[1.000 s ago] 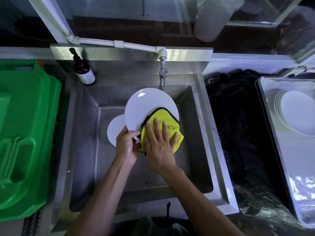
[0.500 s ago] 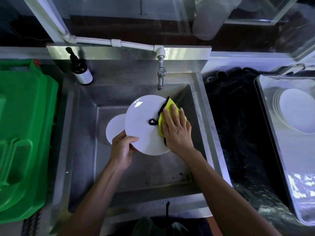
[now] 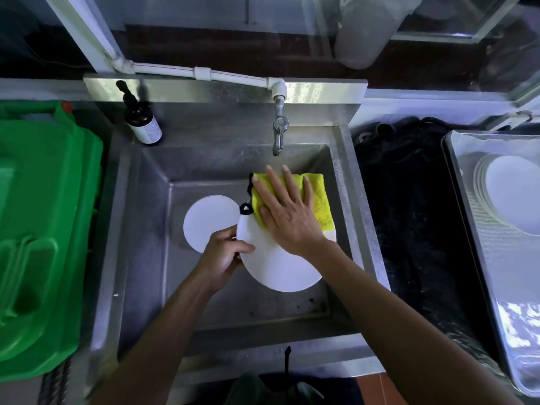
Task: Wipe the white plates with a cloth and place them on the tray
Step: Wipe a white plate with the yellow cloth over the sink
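Observation:
Over the steel sink (image 3: 149, 229) my left hand (image 3: 223, 254) grips the left rim of a white plate (image 3: 280, 267), thumb on top. My right hand (image 3: 287, 213) lies flat, fingers straight, and presses a yellow cloth (image 3: 320, 203) with black trim on the plate's far part. A second white plate (image 3: 206, 220) lies in the sink basin to the left, partly behind the held plate. At the far right a metal tray (image 3: 479, 217) carries a stack of white plates (image 3: 511, 194).
A tap (image 3: 279, 130) hangs over the sink's back edge. A brown pump bottle (image 3: 141, 119) stands at the back left corner. A green plastic bin (image 3: 43, 229) fills the left side. Black plastic sheeting (image 3: 409, 214) covers the counter between sink and tray.
My right hand has slid the cloth from the plate's near edge across to its far right part. The plate has dropped lower and tilted nearer; my left hand keeps its grip.

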A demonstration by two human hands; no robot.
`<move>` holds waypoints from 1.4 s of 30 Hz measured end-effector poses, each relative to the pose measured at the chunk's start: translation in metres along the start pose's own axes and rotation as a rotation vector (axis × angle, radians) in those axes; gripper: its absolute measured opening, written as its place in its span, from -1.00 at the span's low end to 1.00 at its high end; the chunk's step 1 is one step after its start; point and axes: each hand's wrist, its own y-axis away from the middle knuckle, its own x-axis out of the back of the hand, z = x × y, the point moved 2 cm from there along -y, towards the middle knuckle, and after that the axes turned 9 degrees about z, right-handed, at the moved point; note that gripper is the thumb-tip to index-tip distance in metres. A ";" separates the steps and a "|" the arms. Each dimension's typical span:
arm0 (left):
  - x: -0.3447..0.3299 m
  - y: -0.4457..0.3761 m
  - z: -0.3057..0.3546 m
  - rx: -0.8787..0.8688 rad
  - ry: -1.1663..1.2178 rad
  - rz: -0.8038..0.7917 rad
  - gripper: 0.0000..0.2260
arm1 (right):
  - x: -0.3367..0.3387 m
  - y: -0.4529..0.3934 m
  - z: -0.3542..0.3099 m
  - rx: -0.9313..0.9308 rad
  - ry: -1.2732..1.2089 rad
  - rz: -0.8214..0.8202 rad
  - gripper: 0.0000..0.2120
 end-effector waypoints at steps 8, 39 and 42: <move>0.002 -0.006 -0.010 -0.014 0.029 -0.014 -0.70 | -0.017 0.021 -0.019 0.198 -0.051 -0.041 -0.49; -0.011 0.007 0.008 -0.078 0.289 0.310 -0.71 | -0.028 0.045 -0.002 -0.381 -0.136 -0.085 -0.46; -0.014 0.005 0.007 -0.080 0.341 0.337 -0.68 | -0.032 0.054 -0.018 -0.387 -0.142 -0.101 -0.44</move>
